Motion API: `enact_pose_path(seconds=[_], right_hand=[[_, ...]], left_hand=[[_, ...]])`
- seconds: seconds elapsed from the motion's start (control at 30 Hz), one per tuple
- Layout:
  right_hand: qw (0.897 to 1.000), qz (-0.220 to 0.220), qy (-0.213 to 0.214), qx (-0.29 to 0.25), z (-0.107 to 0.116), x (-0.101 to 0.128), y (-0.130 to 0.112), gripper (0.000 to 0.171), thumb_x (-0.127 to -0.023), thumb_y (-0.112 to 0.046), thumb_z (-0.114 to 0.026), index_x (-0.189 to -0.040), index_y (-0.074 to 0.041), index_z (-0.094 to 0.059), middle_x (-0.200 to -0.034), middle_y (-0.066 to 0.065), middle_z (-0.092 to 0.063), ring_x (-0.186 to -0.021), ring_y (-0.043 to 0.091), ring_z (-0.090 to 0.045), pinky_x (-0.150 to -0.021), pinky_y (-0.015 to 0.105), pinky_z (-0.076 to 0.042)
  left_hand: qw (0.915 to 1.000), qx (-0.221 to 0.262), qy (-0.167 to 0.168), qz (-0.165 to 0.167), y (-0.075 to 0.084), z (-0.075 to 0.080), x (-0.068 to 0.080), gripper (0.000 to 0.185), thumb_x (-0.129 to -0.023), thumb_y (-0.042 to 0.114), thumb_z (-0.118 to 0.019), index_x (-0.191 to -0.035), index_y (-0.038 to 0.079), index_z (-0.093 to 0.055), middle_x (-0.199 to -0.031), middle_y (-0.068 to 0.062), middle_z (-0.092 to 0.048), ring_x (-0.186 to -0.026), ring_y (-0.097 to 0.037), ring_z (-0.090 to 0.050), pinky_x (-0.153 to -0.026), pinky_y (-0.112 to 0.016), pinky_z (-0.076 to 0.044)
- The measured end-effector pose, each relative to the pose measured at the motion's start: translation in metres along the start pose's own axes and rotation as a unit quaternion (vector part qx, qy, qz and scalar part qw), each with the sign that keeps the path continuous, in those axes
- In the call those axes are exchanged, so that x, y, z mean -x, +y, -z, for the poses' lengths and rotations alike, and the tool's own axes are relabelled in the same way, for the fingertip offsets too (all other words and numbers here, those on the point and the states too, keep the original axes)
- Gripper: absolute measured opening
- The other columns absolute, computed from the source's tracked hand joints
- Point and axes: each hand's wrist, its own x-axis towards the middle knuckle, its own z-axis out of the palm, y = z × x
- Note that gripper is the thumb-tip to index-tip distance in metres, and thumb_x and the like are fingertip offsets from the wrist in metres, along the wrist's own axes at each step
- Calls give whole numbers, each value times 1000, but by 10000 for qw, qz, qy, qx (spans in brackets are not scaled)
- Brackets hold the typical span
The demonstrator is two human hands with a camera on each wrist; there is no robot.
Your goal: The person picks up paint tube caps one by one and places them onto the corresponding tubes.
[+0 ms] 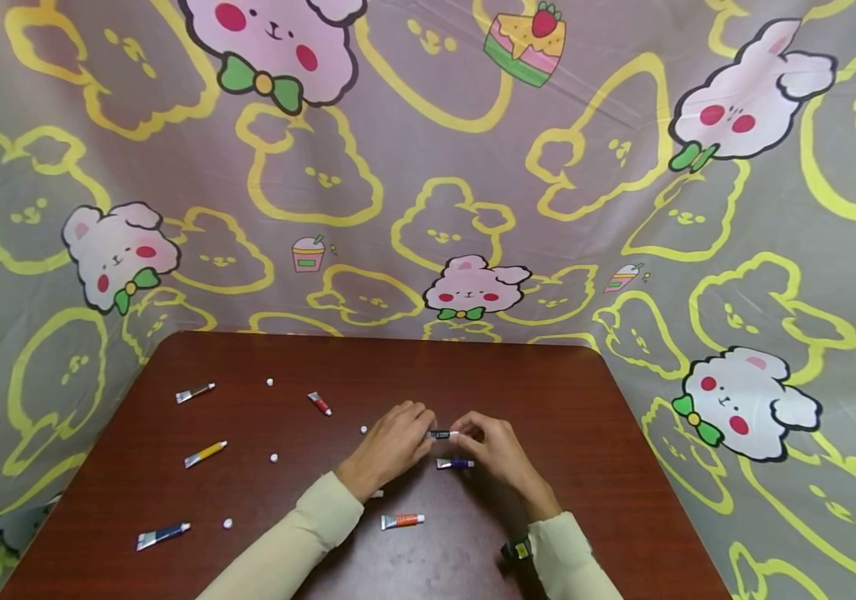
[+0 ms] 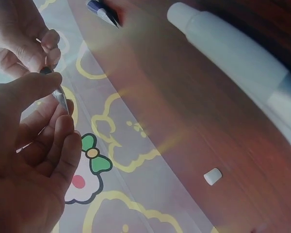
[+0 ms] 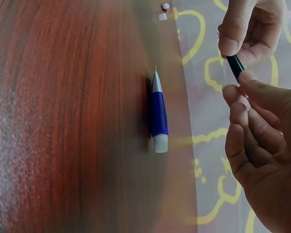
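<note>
A patterned sheet (image 1: 428, 167) is seen hung behind and around a dark wooden table (image 1: 585, 433), which fills the lower middle of the head view; near the table's centre the left hand (image 1: 390, 446) and the right hand (image 1: 498, 450) are brought together over the wood, each with fingers curled; a small dark tube (image 1: 438, 434) is pinched between them, its crimped end gripped by the left thumb and fingers at its 9 o'clock, its white-capped end held by the right fingertips at 3 o'clock; the tube is held just above the tabletop, level, at the middle of the table; a blue tube (image 1: 455, 463) is laid just below it, at 6 o'clock, touching neither hand as far as can be told; an orange tube (image 1: 402, 521) is found farther toward 6 o'clock, between the sleeves; a navy tube (image 1: 162, 535) lies at the table's 8 o'clock, a yellow tube (image 1: 205, 453) at 9 o'clock, a grey tube (image 1: 194, 392) at 10 o'clock and a red tube (image 1: 319, 403) at 11 o'clock of the hands; small white caps (image 1: 273, 457) are scattered among them.
</note>
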Motion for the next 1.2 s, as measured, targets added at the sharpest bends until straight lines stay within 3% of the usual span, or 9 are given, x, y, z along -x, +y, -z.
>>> enact_pose_path(seconds=[0.17, 0.43, 0.63, 0.73, 0.93, 1.2], right_hand=[[9999, 39, 39, 148, 1, 1, 1, 6, -103, -21, -76, -100, -17, -78, -94, -5, -78, -82, 2, -64, -75, 23, -54], [9993, 1, 282, 254, 0, 1, 0, 37, -112, -27, -62, -77, -19, -66, -67, -11, -61, -63, 0, -55, -62, 22, -46], [9976, 116, 505, 450, -2, 1, 0, 41, -112, -25, -61, -72, -19, -60, -63, -15, -49, -59, -1, -47, -59, 22, -40], [9956, 227, 717, 564, -3, 1, 1, 33, -109, -21, -66, -77, -18, -62, -68, -15, -49, -63, 0, -45, -60, 21, -38], [9951, 388, 851, 311, -4, 1, 0, 7, -104, -17, -74, -97, -15, -75, -81, -7, -71, -70, 3, -57, -65, 23, -48], [9994, 258, 215, -108, 4, 4, 1, 8, -96, -11, -83, -103, -12, -78, -93, -1, -80, -79, 2, -68, -73, 24, -59]], left_hand=[[9999, -5, 89, -54, 0, 1, 0, 17, -92, 17, -85, -100, 13, -70, -95, 1, -68, -90, -18, -64, -84, -35, -56], [9997, 21, 207, -121, 3, -1, -4, 18, -93, 20, -85, -100, 14, -69, -94, 3, -67, -89, -15, -63, -84, -33, -56], [9994, -7, 288, -168, 5, 0, -5, 18, -92, 19, -85, -99, 14, -69, -92, 3, -65, -87, -14, -61, -82, -32, -55], [9994, 27, 296, -167, 5, 1, -4, 18, -93, 19, -85, -100, 13, -69, -92, 3, -65, -86, -14, -60, -81, -31, -55], [9990, 69, 384, -217, 5, 1, -4, 18, -93, 18, -85, -101, 13, -71, -92, 3, -66, -86, -14, -62, -84, -32, -55], [9985, 23, 505, -223, 3, 1, -1, 20, -90, 18, -87, -100, 12, -71, -91, 2, -66, -86, -15, -61, -82, -33, -55]])
